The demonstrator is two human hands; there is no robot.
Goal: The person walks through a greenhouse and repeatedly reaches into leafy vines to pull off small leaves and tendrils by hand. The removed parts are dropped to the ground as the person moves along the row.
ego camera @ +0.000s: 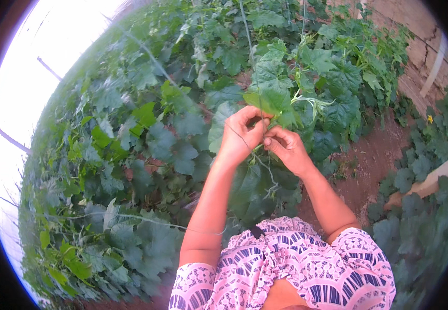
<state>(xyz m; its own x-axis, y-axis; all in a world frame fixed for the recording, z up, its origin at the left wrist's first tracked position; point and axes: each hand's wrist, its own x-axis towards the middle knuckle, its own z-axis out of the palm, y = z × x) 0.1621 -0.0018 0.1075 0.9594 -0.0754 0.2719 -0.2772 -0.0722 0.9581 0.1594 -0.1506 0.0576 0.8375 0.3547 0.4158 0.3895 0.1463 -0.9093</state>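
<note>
Both of my hands meet at a green vine stem, just below a broad leaf [272, 79]. My left hand [245, 130] has its thumb and index finger pinched at the stem, beside a thin twine [250, 42] that runs down from above. Close against it on the right, my right hand [287, 149] pinches the stem a little lower, thumb and fingertips together. A loose length of twine crosses the back of my left hand and hangs below both hands. Pale curled tendrils [313, 101] stick out to the right of the fingers. What exactly lies between the fingertips is partly hidden.
Dense leafy vines [131, 128] fill the left and the top. Another string [146, 219] stretches across my left forearm. Brown soil [378, 155] lies at the right, with a cracked earthen wall [417, 50] behind it. Low plants with a yellow flower [430, 119] grow along the far right.
</note>
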